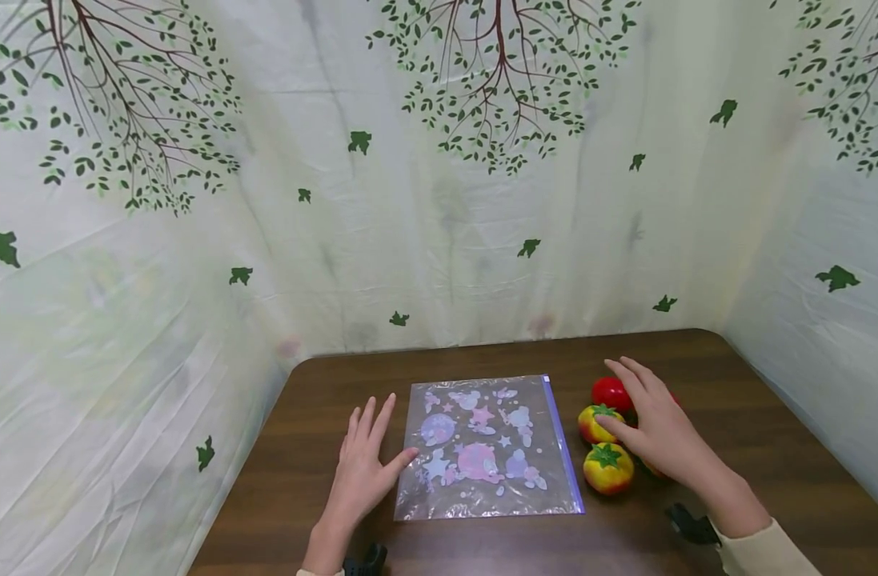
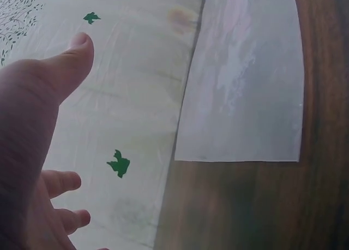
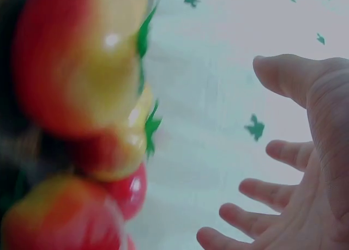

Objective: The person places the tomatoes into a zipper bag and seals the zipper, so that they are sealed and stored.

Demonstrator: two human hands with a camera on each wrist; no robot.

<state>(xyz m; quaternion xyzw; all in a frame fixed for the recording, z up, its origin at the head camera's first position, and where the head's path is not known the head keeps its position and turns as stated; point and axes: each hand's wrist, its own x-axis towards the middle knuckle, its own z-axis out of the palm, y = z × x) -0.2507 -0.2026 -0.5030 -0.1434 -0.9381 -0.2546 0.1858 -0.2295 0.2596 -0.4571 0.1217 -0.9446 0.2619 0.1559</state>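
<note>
White cloth [image 1: 150,336] printed with leafy branches hangs to the left of and behind a brown wooden table [image 1: 266,480]. Next comes the left hand [image 1: 366,464], fingers spread and gripping nothing, its thumb over the left edge of a clear bag [image 1: 485,444] with pink and blue prints, which lies flat mid-table. Just beside the bag's purple right edge sit yellow-and-red fruits [image 1: 608,472] with green tops, a red fruit [image 1: 611,394] behind them. Above these hangs the right hand [image 1: 658,432], likewise empty, fingers apart, well away from the left hand.
</note>
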